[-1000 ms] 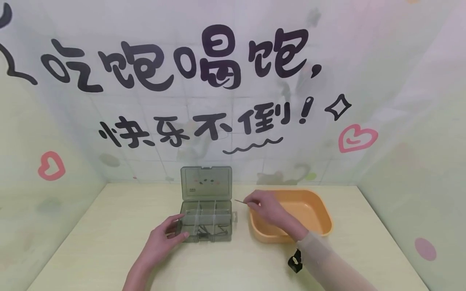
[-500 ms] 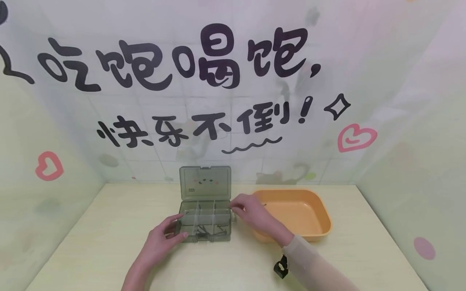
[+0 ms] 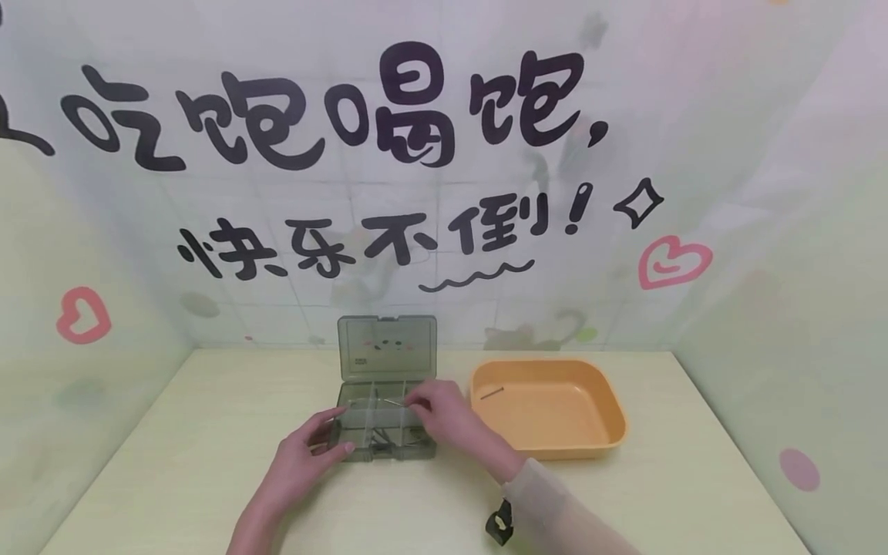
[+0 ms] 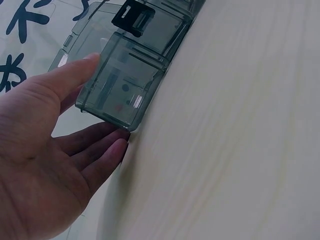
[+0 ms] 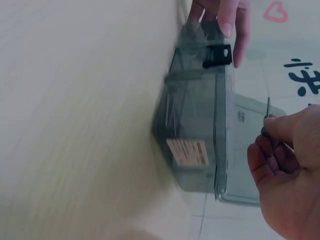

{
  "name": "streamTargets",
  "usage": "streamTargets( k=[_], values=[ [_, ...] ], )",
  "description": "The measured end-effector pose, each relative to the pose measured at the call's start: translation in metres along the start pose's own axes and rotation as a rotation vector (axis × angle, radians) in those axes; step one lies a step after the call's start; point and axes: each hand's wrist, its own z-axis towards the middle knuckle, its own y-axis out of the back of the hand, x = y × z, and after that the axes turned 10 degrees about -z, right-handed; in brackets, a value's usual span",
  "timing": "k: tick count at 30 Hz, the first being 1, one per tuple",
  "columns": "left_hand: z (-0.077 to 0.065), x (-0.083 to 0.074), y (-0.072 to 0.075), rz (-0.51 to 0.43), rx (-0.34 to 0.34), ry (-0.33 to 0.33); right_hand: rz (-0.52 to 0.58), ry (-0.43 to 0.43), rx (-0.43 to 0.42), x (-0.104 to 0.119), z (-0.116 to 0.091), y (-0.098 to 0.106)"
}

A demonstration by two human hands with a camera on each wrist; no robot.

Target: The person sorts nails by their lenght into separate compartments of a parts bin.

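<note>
A grey translucent compartment box (image 3: pixel 355 417) stands on the table with its lid (image 3: pixel 387 351) raised at the back. My left hand (image 3: pixel 297 466) holds the box's left end, thumb against the front and fingertips at the side (image 4: pixel 87 145). Between thumb and forefinger my right hand (image 3: pixel 451 420) pinches a thin metal screw (image 5: pixel 268 107) over the back row of compartments. Several loose screws (image 3: pixel 381 439) lie in the front compartments. Part of the box's right side is hidden behind my right hand in the head view.
To the right stands an orange tray (image 3: pixel 555 449) with one screw (image 3: pixel 492 393) in it. A black strap piece (image 3: pixel 499 523) hangs below the right sleeve. A printed wall (image 3: pixel 437 193) rises behind the table.
My right hand has travelled left from above the orange tray to over the box, carrying the screw. My left hand has kept its place on the box.
</note>
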Motion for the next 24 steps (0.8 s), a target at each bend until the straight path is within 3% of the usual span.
streamTargets(
  k=[12, 24],
  values=[
    [-0.001, 0.001, 0.001, -0.008, 0.004, -0.01, -0.031, -0.02, 0.028, 0.018, 0.001, -0.02],
    [0.001, 0.0, 0.002, -0.004, 0.003, -0.008, -0.052, -0.138, -0.088, 0.027, 0.002, -0.033]
  ],
)
